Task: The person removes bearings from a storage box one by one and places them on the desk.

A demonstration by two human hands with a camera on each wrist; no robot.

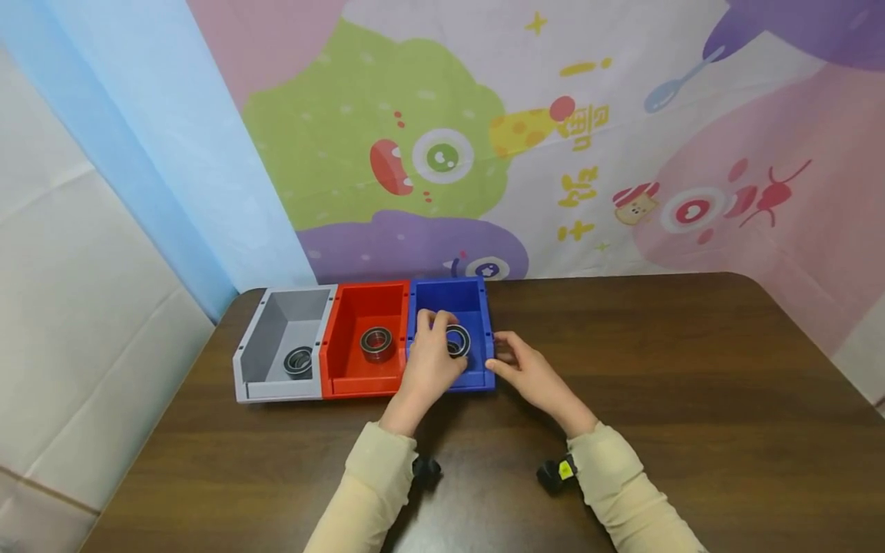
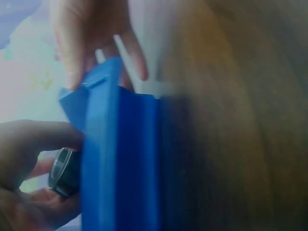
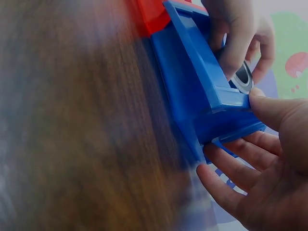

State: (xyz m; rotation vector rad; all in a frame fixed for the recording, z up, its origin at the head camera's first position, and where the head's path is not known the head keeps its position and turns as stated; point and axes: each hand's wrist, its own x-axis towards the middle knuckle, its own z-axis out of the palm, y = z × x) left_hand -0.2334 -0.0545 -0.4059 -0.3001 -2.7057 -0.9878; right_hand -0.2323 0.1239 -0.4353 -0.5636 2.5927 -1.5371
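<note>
Over the blue bin (image 1: 473,315), my left hand (image 1: 430,361) pinches a ball bearing (image 1: 465,336) between thumb and fingers. The bearing tilts, its ring face showing, and the left wrist view has the bearing (image 2: 61,169) just past the bin's front lip. My right hand (image 1: 531,374) holds the bin's right wall near the front corner. In the right wrist view its thumb (image 3: 269,108) lies on the rim and its fingers spread along the outer side.
A red bin (image 1: 366,384) stands left of the blue one, with a bearing (image 1: 376,344) inside. Beyond it, a grey bin (image 1: 276,390) contains another bearing (image 1: 299,362). All three sit side by side on the brown wooden table (image 1: 657,361), before a cartoon-printed curtain (image 1: 415,92).
</note>
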